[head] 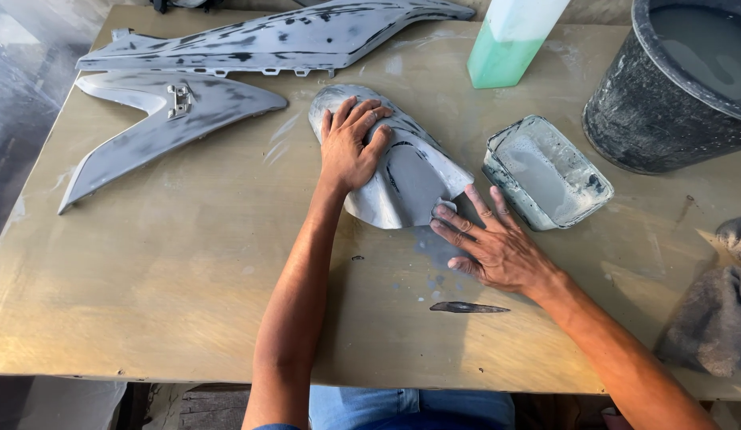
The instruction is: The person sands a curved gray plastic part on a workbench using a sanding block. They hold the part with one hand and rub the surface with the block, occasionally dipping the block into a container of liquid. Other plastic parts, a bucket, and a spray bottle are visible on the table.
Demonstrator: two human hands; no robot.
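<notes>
- Centrally, the curved grey panel [402,171] lay on the plywood table [163,271], its rounded end pointing away from you and its flared end toward you.
- Your left hand [351,147] lay flat on top of that panel, fingers spread and pressed against its upper curve, gripping nothing and simply bearing down on it.
- Your right hand [490,247] rested at the panel's near right corner, fingers extended and only slightly parted; the fingertips touched a small pale piece [444,209] at the panel's edge, though whether they pinched it or merely pressed it could not be told.
- Just right of the panel stood a rectangular clear tub [546,171] smeared with grey paste, near your right hand but not touching it.
- Close in front of your right hand lay a thin dark blade-like tool [468,307], untouched.
- Beyond the tub stood a pale green plastic bottle [506,48] and, at the table's far right corner, a dark bucket [665,103] holding cloudy grey liquid.
- A grey rag [717,318] lay bunched at the right edge.
- Two more long grey panels sat at the far left: a pointed one [156,123] and a streaked one [275,36] behind it.
</notes>
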